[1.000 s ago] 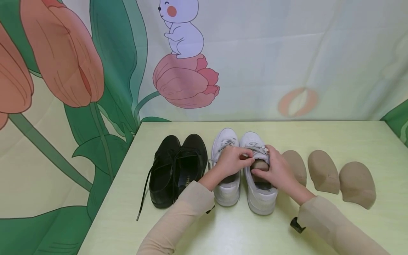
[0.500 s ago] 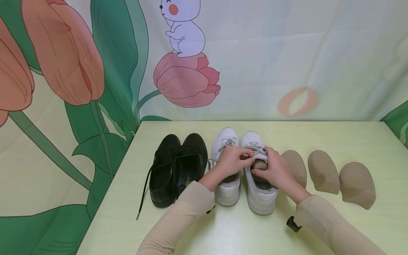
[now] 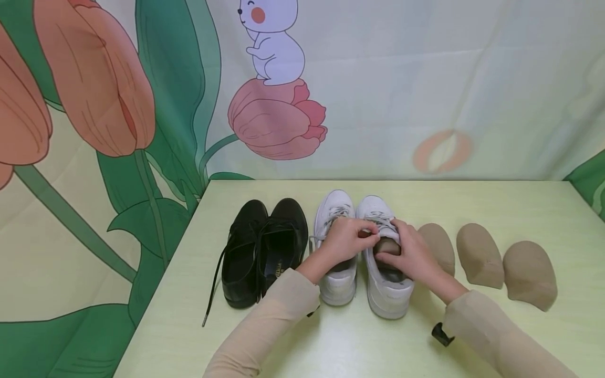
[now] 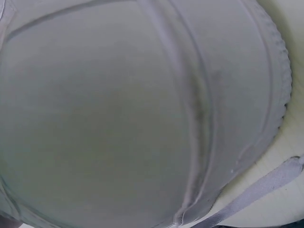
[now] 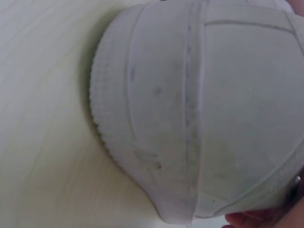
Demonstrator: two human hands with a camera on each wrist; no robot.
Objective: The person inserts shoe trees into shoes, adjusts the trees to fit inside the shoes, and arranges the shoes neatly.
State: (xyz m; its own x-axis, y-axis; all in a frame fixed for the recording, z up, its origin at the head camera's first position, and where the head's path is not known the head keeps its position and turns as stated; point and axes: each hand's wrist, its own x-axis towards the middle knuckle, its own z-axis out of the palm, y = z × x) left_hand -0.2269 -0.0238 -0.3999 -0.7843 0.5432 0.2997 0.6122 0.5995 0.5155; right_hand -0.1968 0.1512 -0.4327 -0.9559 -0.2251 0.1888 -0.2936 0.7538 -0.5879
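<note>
Two white sneakers stand side by side, toes away from me. My left hand [image 3: 347,236] reaches over the left sneaker [image 3: 337,291], and its thumb and forefinger pinch the right sneaker [image 3: 389,304] at the tongue, below the laces. From the outer side my right hand [image 3: 413,254] grips that same shoe, thumb inside the opening and fingers along the side. A brownish moulded insert [image 3: 388,245] shows inside the shoe, its front end under the tongue. The right wrist view is filled by the white heel [image 5: 247,95], with reddish fingers at the lower right corner.
Black lace-up shoes [image 3: 238,286] stand to the left, one lace [image 3: 215,289] trailing on the table [image 3: 165,325]. Several beige moulded inserts [image 3: 479,257] lie to the right, the nearest partly behind my right hand. A printed cloth [image 3: 378,94] hangs behind the table.
The right sneaker's heel has shifted very slightly to the right, along with my right hand. The insert inside looks a little darker. Both hands keep their hold.
</note>
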